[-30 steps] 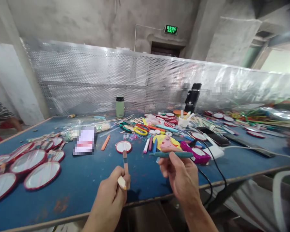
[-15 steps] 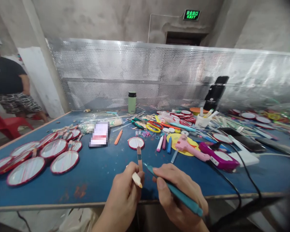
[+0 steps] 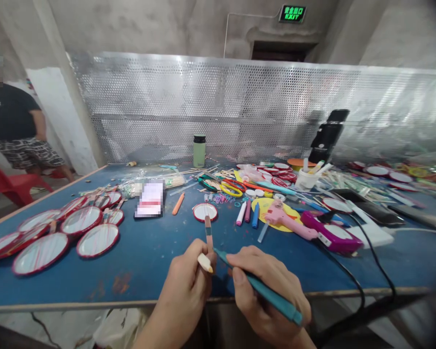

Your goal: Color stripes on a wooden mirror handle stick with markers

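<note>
At the front edge of the table, my left hand point(image 3: 189, 286) is closed on the flat wooden stick point(image 3: 208, 236) of a small round paddle. The paddle's disc point(image 3: 205, 212) is pale with a red rim, and a dark band crosses the stick. A white piece with a yellowish tip point(image 3: 204, 263) also pokes out of my left fist. My right hand point(image 3: 272, 291) grips a teal marker point(image 3: 272, 294) like a pen. The marker's tip is at the edge of the stick, just above my left fingers; whether it touches I cannot tell.
Larger red-rimmed discs point(image 3: 39, 254) lie piled at left, near a phone point(image 3: 149, 199) and an orange marker point(image 3: 179, 203). To the right are several markers point(image 3: 255, 215), a pink glue gun point(image 3: 288, 220), a purple device point(image 3: 330, 235) with cables, and scissors point(image 3: 232, 188). A green bottle point(image 3: 199, 151) stands behind.
The teal marker's tip has moved slightly left, closer to the wooden stick. The camera view has shifted slightly. Both hands keep their holds.
</note>
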Tool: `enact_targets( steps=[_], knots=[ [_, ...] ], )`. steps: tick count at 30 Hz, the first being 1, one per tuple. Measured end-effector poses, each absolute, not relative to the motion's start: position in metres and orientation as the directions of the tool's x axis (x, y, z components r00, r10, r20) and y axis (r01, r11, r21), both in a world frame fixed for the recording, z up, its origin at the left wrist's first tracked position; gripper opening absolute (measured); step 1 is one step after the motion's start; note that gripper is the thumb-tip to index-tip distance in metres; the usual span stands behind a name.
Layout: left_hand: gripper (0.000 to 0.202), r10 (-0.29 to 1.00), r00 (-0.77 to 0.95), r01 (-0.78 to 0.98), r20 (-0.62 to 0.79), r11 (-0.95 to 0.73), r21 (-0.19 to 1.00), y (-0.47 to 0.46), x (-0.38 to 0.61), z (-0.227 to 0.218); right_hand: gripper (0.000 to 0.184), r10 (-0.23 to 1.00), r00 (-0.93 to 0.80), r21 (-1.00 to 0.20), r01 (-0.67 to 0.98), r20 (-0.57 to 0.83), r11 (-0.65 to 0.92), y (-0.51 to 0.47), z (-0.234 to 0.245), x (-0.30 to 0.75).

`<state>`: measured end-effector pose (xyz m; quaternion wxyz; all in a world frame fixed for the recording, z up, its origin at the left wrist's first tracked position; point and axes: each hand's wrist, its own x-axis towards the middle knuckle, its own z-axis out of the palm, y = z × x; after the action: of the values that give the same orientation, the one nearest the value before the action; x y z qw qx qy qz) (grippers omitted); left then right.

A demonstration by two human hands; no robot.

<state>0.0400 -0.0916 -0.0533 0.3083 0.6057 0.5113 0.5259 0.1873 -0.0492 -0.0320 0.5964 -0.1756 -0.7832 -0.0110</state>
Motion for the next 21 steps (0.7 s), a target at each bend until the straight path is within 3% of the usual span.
enact_targets(
  steps=[21],
  knots=[
    [0.027,0.940,-0.083,0.377,0.330,-0.277,0.884,-0.0925,0.0405,-0.0519,0.015,0.262,-0.280,-0.194,0.249,0.923,0.949,-0.0473,-0.0330,0.1891]
  ],
)
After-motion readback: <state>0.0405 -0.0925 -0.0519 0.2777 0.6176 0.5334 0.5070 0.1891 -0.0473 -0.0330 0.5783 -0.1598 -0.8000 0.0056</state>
